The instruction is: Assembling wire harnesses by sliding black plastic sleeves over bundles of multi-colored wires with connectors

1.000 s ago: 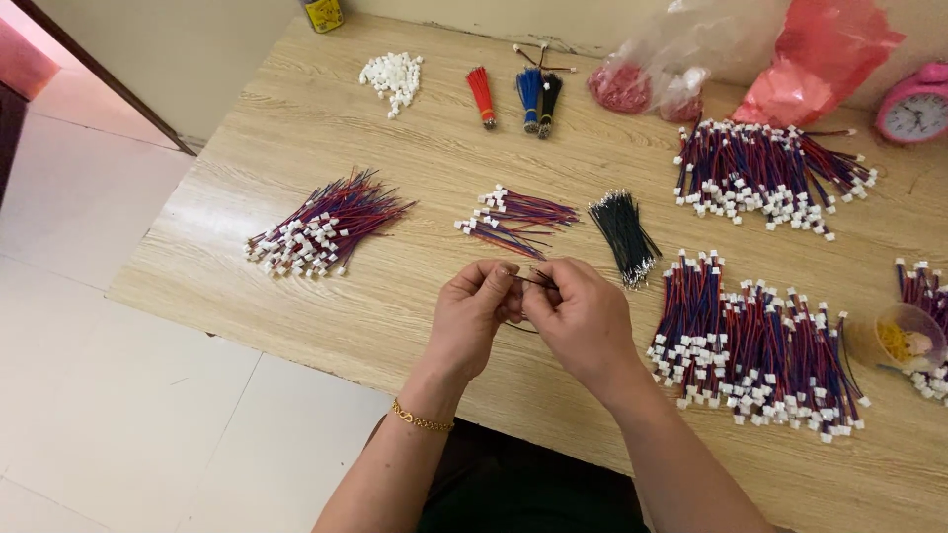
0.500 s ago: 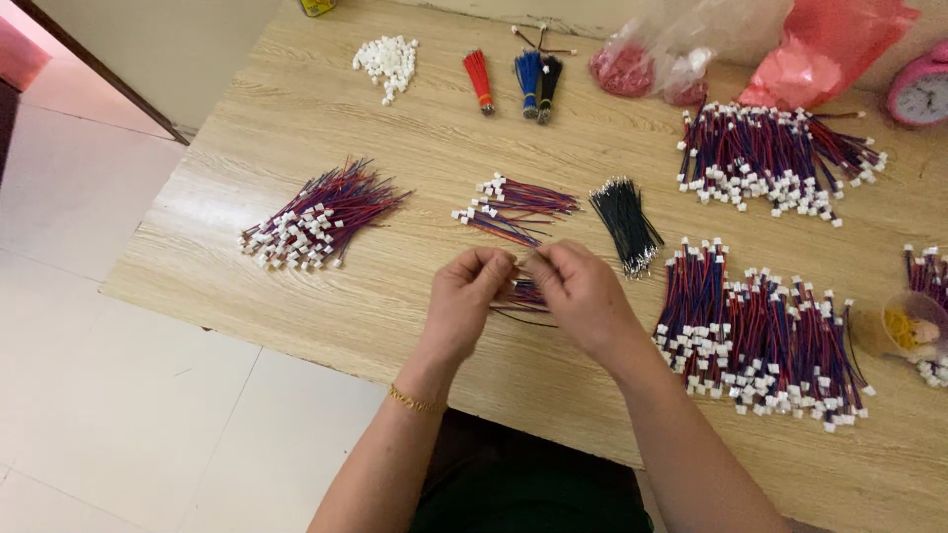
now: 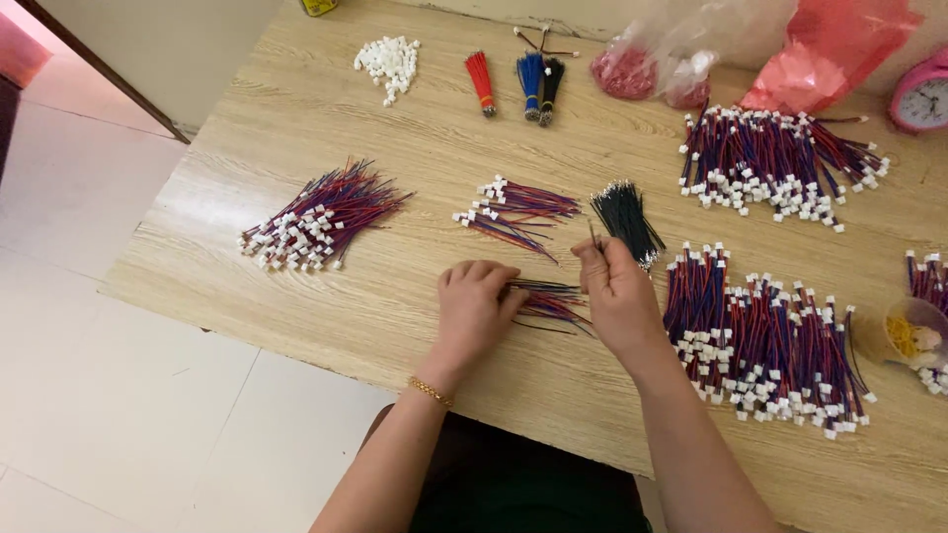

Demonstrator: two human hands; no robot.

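1. Left hand (image 3: 474, 306) is resting palm-down on the wooden table (image 3: 296, 109), fingers curled together and pressing on the near end of a small bundle of red and blue wires (image 3: 553, 299).
2. That small bundle is lying flat between the 2 hands. Its long axis is running roughly left-right, tilted slightly toward the person at the right end; loose wire ends are fanning out to the right, under the right hand.
3. Right hand (image 3: 617, 291) is raised just off the table, thumb and forefinger pinched shut on 1 thin black wire (image 3: 594, 237). Other fingers are folded in.
4. The pinched wire is standing nearly upright, tip pointing away from the person, toward the black wire bundle (image 3: 625, 219) just beyond the hand.
5. Black bundle is lying with its long axis diagonal, far-left to near-right, metal tips at the near-right end.
6. A smaller fan of red/blue wires with white plugs (image 3: 515, 210) is sitting just beyond the left hand, plugs on the left.
7. Big pile of finished leads (image 3: 765, 341) is lying right of the right hand, white connectors toward the person.
8. Another pile (image 3: 318, 217) is sitting well left, connectors at near-left.
9. Gold bracelet (image 3: 430, 392) is showing on the left wrist.
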